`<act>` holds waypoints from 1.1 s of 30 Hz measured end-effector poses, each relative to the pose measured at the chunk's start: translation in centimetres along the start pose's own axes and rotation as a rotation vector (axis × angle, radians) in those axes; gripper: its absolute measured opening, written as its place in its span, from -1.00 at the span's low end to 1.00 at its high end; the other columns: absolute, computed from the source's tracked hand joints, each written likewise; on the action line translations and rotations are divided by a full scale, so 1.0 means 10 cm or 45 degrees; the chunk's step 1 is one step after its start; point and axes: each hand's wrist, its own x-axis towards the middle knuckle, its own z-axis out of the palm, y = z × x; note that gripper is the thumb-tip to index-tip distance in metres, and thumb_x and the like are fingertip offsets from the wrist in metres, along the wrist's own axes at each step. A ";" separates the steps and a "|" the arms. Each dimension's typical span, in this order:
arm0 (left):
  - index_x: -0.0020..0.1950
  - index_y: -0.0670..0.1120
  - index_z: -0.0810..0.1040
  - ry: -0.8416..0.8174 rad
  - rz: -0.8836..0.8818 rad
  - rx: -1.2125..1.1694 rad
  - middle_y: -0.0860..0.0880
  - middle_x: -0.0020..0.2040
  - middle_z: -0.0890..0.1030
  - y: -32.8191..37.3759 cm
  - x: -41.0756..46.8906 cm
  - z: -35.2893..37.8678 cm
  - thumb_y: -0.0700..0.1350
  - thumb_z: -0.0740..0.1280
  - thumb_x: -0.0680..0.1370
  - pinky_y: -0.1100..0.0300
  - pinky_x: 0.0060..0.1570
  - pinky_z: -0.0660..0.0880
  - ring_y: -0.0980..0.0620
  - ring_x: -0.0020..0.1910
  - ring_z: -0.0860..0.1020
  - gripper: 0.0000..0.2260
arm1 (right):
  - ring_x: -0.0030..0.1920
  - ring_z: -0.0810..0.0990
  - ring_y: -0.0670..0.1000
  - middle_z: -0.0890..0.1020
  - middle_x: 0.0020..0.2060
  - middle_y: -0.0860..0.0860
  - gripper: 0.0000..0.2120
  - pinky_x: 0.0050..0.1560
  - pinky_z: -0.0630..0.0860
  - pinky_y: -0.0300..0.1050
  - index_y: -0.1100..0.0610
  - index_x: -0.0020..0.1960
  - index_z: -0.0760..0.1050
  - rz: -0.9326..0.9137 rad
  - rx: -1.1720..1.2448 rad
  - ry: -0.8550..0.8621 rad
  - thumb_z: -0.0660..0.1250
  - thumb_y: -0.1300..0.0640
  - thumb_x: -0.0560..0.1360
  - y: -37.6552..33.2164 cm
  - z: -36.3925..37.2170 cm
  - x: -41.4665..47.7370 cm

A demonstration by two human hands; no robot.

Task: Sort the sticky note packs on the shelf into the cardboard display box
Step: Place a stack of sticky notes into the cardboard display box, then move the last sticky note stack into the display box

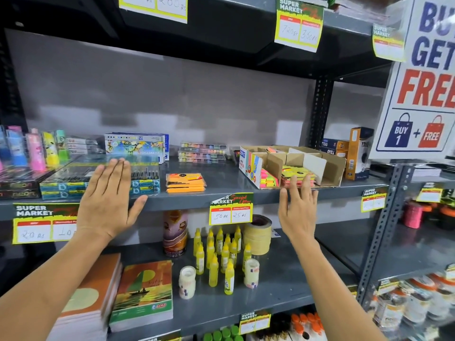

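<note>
A stack of orange sticky note packs (pixel 185 182) lies on the grey shelf (pixel 221 183), between my two hands. To its right stands the cardboard display box (pixel 330 166), with dividers and yellow and pink sticky note packs (pixel 296 174) in its front compartments. My left hand (pixel 109 200) is raised flat with fingers spread, in front of the pen boxes left of the orange stack, holding nothing. My right hand (pixel 299 207) is also spread and empty, its fingertips just in front of the box's front edge.
Teal pen boxes (pixel 98 184), paint boxes (pixel 138 143) and colour trays (pixel 203 152) line the same shelf. Dark boxes (pixel 357 153) stand right of the display box. The shelf below holds glue bottles (pixel 219 254), tape rolls (pixel 257 236) and notebooks (pixel 145 294). A sale sign (pixel 423 77) hangs at right.
</note>
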 end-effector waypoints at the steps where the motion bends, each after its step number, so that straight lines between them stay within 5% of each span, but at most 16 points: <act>1: 0.47 -0.39 0.24 0.004 -0.002 -0.004 -0.40 0.40 0.38 0.00 0.00 0.00 0.16 -0.03 0.62 -0.11 0.52 0.09 -0.33 0.44 0.32 -0.32 | 0.53 0.10 0.20 0.20 0.50 0.26 -0.39 0.50 -0.03 0.13 0.18 0.51 0.22 0.000 -0.007 -0.021 -0.14 -0.13 0.59 -0.01 0.03 -0.03; 7: 0.47 -0.39 0.25 0.003 -0.008 -0.006 -0.40 0.41 0.38 0.00 0.00 0.01 0.16 -0.02 0.62 -0.09 0.52 0.07 -0.32 0.44 0.32 -0.32 | 0.52 0.15 0.17 0.27 0.48 0.22 -0.37 0.51 -0.03 0.13 0.18 0.50 0.24 0.079 -0.019 -0.052 -0.14 -0.15 0.59 -0.06 0.06 -0.01; 13: 0.48 -0.39 0.23 -0.039 -0.016 -0.018 -0.40 0.42 0.35 0.00 -0.01 0.00 0.18 -0.04 0.61 -0.08 0.53 0.03 -0.31 0.46 0.29 -0.30 | 0.21 0.55 0.19 0.52 0.32 0.16 -0.48 0.26 0.39 0.16 0.16 0.20 0.57 -0.065 0.006 0.105 0.05 -0.17 0.56 -0.58 -0.12 -0.20; 20: 0.47 -0.40 0.23 -0.072 -0.023 -0.025 -0.40 0.42 0.35 0.00 0.00 -0.04 0.18 -0.04 0.60 -0.03 0.55 -0.05 -0.33 0.46 0.29 -0.29 | 0.28 0.49 0.19 0.40 0.42 0.15 -0.45 0.22 0.42 0.05 0.07 0.30 0.50 -0.291 0.158 -0.256 0.11 -0.27 0.52 -1.49 -0.25 -0.38; 25: 0.47 -0.40 0.23 -0.101 -0.037 -0.029 -0.41 0.42 0.35 0.02 0.01 -0.06 0.17 -0.02 0.59 -0.03 0.54 -0.06 -0.34 0.45 0.29 -0.29 | 0.25 0.48 0.34 0.44 0.35 0.27 -0.37 0.20 0.44 0.17 0.12 0.35 0.41 -0.293 0.057 -0.484 0.15 -0.31 0.48 -2.03 -0.19 -0.24; 28: 0.47 -0.40 0.22 -0.108 -0.035 -0.026 -0.41 0.42 0.35 0.02 0.00 -0.06 0.17 -0.01 0.59 -0.03 0.54 -0.06 -0.33 0.46 0.28 -0.30 | 0.32 0.38 0.40 0.30 0.42 0.33 -0.32 0.24 0.35 0.24 0.11 0.41 0.32 -0.255 0.000 -0.681 0.14 -0.33 0.48 -2.21 -0.09 -0.13; 33: 0.47 -0.40 0.23 -0.081 -0.040 -0.023 -0.40 0.41 0.37 0.02 0.00 -0.04 0.16 -0.01 0.61 -0.03 0.54 -0.04 -0.33 0.44 0.31 -0.31 | 0.31 0.39 0.37 0.24 0.44 0.34 -0.30 0.24 0.34 0.18 0.13 0.39 0.37 -0.160 -0.048 -0.873 0.25 -0.31 0.43 -2.28 0.00 0.01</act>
